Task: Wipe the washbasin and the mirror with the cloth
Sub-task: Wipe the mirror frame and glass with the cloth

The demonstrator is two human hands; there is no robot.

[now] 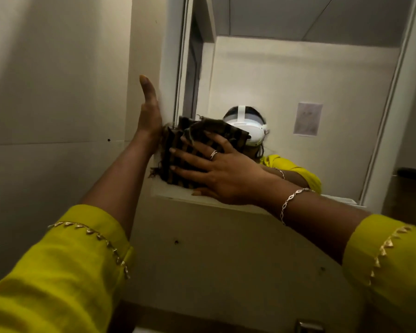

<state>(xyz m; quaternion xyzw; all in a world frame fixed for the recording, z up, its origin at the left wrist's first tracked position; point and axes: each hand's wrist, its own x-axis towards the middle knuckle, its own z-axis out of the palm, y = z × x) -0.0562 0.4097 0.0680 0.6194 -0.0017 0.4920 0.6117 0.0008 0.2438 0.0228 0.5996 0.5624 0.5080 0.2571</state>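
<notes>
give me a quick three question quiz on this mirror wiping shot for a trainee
1. True or false: the right hand presses the cloth against the mirror with spread fingers.
2. Which part of the mirror is the cloth on? A upper right, B lower left, C top centre.
3. Fill in: the left hand, fingers straight, holds ____.

Key: 1 true; 2 B; 3 nothing.
</notes>
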